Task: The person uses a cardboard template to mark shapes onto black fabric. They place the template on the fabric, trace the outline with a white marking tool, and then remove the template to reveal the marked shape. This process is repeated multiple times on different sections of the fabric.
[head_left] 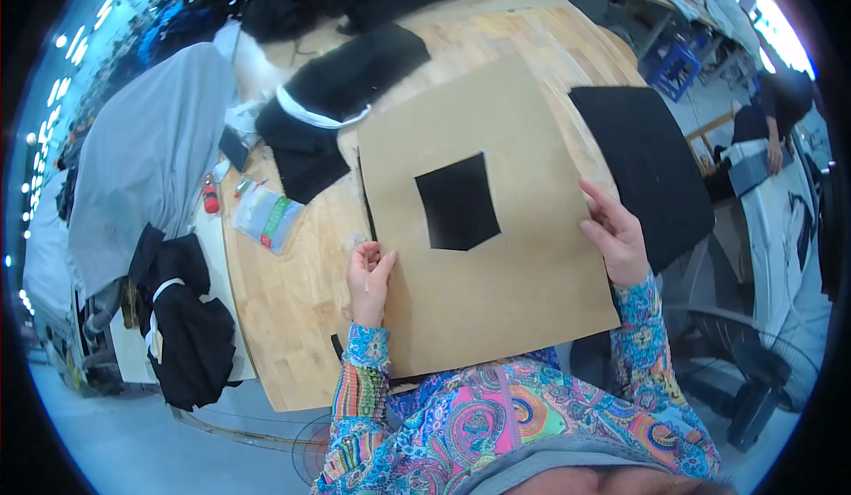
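Head view: both hands' grip flat, open on cardboard template (496, 265), long axis slanting away, upper-left.

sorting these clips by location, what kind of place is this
Most likely a garment workshop or clothing factory. A brown cardboard template with a square cut-out lies on a long wooden worktable, held by both hands over black fabric; piles of black cloth pieces lie on the table, and another person works nearby.

Head view, steeply down, near table (292, 335)
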Available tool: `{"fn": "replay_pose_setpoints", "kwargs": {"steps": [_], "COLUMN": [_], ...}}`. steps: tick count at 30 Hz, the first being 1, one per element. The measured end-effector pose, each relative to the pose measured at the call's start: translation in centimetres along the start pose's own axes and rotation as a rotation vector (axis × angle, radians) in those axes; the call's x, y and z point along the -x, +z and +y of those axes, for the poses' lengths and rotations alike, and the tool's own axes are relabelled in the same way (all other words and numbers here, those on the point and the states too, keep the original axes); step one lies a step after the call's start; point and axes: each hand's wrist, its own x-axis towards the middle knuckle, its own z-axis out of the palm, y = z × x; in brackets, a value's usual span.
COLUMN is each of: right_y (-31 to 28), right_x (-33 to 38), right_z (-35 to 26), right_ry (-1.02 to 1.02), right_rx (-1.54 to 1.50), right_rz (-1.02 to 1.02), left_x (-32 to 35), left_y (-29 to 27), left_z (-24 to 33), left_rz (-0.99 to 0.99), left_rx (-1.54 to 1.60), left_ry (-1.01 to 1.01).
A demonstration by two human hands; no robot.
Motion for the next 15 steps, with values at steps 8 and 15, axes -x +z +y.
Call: {"fn": "replay_pose_setpoints", "kwargs": {"steps": [8, 15], "right_y": [1.1, 0.3], "right_x": [-0.1, -0.4], "right_z": [0.1, 5.3], "right_ry": [-0.18, -0.253], "right_rx": [-0.099, 0.67], "right_rz": [0.033, -0.003], "left_x": [1.6, 7.1], "left_y": [-2.0, -14.3], "left_z": [4.1, 14.9], "left_rz": [0.189, 0.6], "left_rx": [0.145, -0.094], "left_ry": [0.101, 0.847]}}
